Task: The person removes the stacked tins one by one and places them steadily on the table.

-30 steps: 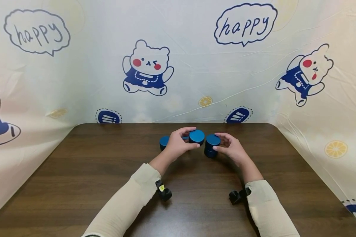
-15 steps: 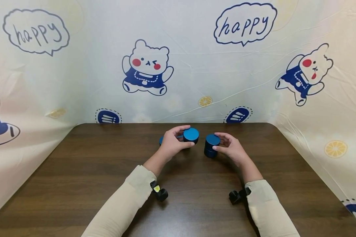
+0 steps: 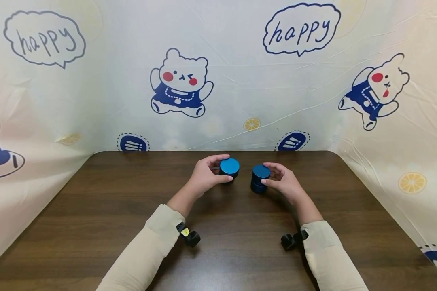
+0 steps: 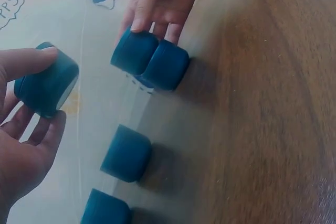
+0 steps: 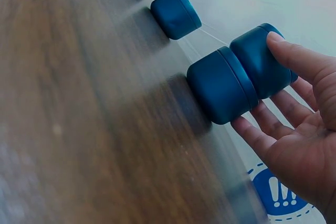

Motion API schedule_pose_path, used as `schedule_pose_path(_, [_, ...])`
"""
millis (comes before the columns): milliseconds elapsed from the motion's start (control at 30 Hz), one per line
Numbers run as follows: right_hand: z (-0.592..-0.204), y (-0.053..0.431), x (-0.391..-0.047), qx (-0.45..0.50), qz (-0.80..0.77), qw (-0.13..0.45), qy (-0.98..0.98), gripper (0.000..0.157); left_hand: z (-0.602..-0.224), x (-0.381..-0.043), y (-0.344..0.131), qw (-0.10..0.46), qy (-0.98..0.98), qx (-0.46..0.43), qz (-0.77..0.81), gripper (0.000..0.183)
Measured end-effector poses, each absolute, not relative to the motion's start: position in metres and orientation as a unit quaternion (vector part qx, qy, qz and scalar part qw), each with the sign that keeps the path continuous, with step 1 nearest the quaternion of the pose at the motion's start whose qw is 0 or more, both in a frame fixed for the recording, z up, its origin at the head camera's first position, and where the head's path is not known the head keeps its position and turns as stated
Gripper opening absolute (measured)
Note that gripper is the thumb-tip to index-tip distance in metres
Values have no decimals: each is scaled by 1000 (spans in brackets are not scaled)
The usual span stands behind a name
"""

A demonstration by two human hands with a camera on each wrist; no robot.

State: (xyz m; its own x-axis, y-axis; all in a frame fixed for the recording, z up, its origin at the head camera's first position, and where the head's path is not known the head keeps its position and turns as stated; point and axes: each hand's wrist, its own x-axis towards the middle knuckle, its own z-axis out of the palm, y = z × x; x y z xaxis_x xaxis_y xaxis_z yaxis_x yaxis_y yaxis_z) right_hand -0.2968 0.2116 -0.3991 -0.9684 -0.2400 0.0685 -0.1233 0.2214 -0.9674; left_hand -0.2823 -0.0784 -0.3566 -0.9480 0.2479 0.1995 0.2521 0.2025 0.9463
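Observation:
My left hand grips a small round blue tin by its sides, thumb in front and fingers behind. In the left wrist view this tin hangs apart from the others, tilted in the picture. To the right, two like tins stand stacked, an upper tin squarely on a lower tin. My right hand holds the upper one between thumb and fingers. Seen from the right wrist, some fingers also lie near the lower tin.
Two more blue tins stand singly on the brown wooden table, one nearer tin and one farther tin. My left hand hides at least part of them in the head view. A printed cloth hangs behind the table.
My left hand has carried its tin leftward, away from the stack, and now covers the tin that showed at its left. The right hand has stayed on the stack.

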Motion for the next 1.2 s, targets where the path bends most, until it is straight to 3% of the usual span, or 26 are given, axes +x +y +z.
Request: schedule_pose_path(1200, [-399, 211, -296, -119, -609, 44, 783, 60, -356, -274, -119, 4, -788, -140, -599, 61])
